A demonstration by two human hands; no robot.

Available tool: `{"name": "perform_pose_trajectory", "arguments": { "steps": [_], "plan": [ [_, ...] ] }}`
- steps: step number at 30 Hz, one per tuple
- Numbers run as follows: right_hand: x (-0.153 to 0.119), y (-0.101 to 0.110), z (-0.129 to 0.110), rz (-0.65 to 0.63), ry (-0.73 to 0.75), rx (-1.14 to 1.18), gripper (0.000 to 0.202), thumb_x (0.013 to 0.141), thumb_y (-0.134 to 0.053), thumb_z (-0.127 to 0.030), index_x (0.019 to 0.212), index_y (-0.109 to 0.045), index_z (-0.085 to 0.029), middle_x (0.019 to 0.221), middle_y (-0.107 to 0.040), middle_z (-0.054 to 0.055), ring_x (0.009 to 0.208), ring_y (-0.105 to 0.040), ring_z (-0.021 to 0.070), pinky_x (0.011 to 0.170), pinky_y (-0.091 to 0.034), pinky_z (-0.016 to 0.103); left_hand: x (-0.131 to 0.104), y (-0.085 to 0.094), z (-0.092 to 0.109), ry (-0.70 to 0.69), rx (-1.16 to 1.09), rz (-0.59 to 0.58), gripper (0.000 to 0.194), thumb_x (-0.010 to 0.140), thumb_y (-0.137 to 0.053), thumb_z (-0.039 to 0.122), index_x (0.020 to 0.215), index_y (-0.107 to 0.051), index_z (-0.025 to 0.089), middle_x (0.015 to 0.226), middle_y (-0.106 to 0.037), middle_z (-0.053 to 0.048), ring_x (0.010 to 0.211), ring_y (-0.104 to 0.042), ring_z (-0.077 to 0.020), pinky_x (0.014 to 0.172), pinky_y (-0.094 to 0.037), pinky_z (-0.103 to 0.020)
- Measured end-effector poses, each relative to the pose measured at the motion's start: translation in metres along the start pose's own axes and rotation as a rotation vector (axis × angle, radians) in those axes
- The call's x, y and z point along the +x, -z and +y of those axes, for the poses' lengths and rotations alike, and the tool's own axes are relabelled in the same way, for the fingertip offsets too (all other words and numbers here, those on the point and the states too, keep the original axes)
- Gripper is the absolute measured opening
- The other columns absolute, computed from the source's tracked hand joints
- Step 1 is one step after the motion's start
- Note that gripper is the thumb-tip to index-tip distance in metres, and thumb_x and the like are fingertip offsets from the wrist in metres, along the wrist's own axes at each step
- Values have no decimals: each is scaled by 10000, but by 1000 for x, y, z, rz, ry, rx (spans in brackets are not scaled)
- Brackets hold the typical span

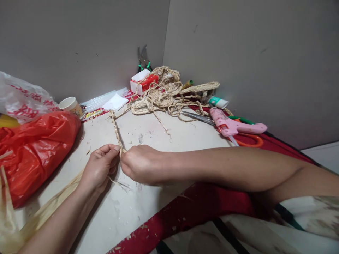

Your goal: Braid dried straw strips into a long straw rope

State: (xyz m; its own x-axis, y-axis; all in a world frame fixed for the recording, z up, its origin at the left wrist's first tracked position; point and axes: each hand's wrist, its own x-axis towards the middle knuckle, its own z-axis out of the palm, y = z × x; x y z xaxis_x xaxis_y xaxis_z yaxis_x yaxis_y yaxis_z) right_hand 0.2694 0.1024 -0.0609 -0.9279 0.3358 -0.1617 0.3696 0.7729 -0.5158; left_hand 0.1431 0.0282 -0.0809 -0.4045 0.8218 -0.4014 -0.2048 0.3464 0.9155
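Note:
A thin braided straw cord (116, 129) runs from the far side of the white table (153, 134) down to my two hands. My left hand (102, 164) pinches its near end between thumb and finger. Closed against that same end is my right hand (143, 164), knuckles toward me, its fingertips hidden. Loose pale straw strands (58, 195) trail from under my left hand toward the lower left. A few short fibre ends (119, 182) stick out below the hands.
Coiled straw braid (156, 100) lies at the back beside a red-and-white box (144, 84) and pruning shears (143, 58). A pink glue gun (227, 121) and orange-handled scissors (251, 140) lie right. A red plastic bag (39, 148) and paper cup (71, 106) stand left.

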Motion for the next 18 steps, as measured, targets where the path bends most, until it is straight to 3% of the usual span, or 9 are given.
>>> {"name": "perform_pose_trajectory", "arguments": {
  "steps": [4, 7, 9, 12, 13, 14, 16, 18],
  "plan": [
    [-9, 2, -5, -139, 205, -159, 258, 835, -417, -210, 759, -647, -121, 684, -635, 103, 595, -534, 165, 515, -312, 286, -3, -4, 1, 30, -50, -2, 226, 718, -677, 315, 662, -526, 156, 468, -411, 77, 362, -215, -13, 354, -158, -142],
    [-14, 13, -3, -208, 284, -99, 274, 835, -448, -261, 657, -613, -133, 595, -582, 55, 506, -439, 116, 489, -277, 268, -4, -4, 2, 29, -50, 1, 229, 702, -690, 310, 667, -523, 158, 508, -470, 60, 377, -311, -25, 364, -225, -146],
    [-10, 23, 4, -72, 208, 62, 323, 841, -464, -337, 619, -581, -134, 556, -541, 27, 485, -402, 90, 486, -280, 247, -4, -4, 2, 10, -51, 10, 225, 695, -700, 308, 672, -535, 157, 508, -481, 56, 402, -377, -40, 391, -278, -150],
    [5, 29, 18, 303, 22, 396, 336, 857, -464, -381, 662, -553, -123, 588, -538, 15, 513, -428, 68, 500, -321, 203, -3, -4, 1, -34, -62, 8, 217, 707, -699, 307, 678, -551, 151, 511, -488, 56, 421, -395, -36, 417, -290, -140],
    [11, 26, 23, 328, -18, 529, 319, 863, -464, -379, 699, -551, -119, 613, -552, 19, 521, -447, 64, 499, -339, 190, -3, -4, 1, -45, -64, 8, 219, 712, -696, 308, 672, -551, 148, 511, -491, 55, 425, -397, -34, 423, -291, -138],
    [17, 22, 27, 275, -46, 676, 315, 870, -458, -383, 734, -551, -115, 635, -566, 23, 520, -463, 61, 491, -355, 181, -4, -4, 1, -55, -66, 9, 223, 715, -694, 308, 662, -549, 147, 514, -500, 53, 429, -406, -35, 431, -301, -138],
    [25, 10, 32, 20, -72, 949, 334, 881, -440, -410, 783, -553, -111, 638, -574, 22, 477, -463, 52, 441, -359, 169, -3, -4, 0, -66, -58, 4, 236, 717, -689, 313, 637, -542, 147, 516, -519, 45, 437, -434, -47, 448, -328, -149],
    [28, 0, 34, -164, -87, 1097, 364, 875, -446, -451, 802, -563, -114, 551, -510, -20, 390, -386, 37, 360, -298, 159, -3, -4, 0, -92, -48, 1, 242, 711, -691, 320, 622, -543, 150, 515, -532, 38, 447, -460, -62, 455, -344, -162]
  ]
}}
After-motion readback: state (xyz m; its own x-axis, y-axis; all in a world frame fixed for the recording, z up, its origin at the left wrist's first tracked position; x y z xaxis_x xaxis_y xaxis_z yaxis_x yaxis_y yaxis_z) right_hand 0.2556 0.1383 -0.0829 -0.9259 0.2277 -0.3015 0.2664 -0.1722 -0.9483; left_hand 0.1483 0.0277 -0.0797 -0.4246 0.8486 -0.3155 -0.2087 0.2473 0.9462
